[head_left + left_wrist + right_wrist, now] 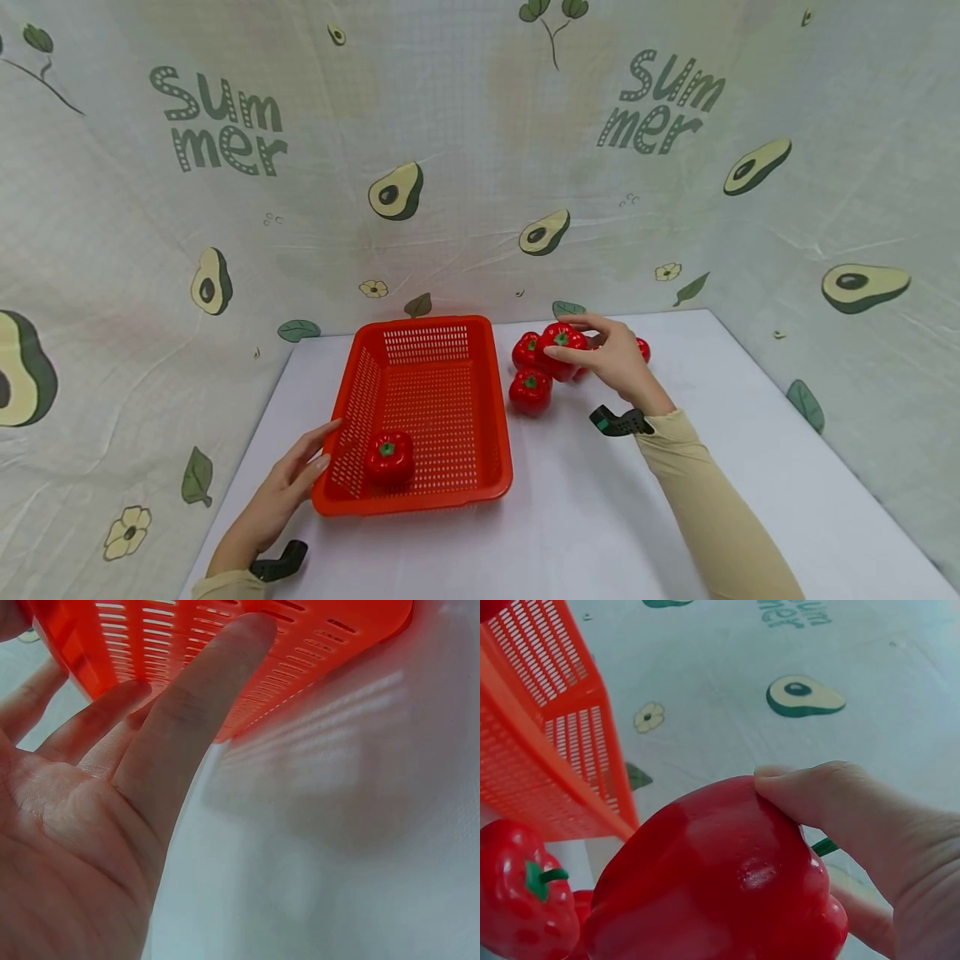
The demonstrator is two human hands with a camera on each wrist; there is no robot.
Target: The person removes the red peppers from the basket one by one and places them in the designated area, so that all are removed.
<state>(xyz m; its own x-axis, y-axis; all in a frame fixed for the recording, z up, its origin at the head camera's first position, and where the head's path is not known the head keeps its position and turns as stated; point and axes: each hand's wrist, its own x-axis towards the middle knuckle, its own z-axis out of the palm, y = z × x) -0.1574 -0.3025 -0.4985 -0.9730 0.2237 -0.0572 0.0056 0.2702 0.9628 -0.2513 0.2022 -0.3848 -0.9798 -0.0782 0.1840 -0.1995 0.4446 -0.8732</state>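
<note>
My right hand [618,360] grips a red bell pepper [720,877] between thumb and fingers, lifted over a cluster of other peppers. Its green stem points toward the palm in the right wrist view. Close below it, a second bell pepper [530,392] rests on the table, and another pepper [524,351] is partly covered behind. At the left side of an orange-red plastic basket [501,433], my left hand [279,493] touches the slotted wall with fairly straight fingers [202,697]. One bell pepper [389,459] lies inside the basket, near its front left.
Beyond my right hand a further pepper [643,350] shows in part. The white table [600,525] meets a hanging cloth [465,267] printed with avocados at the back and sides. Black bands [621,422] sit on both wrists.
</note>
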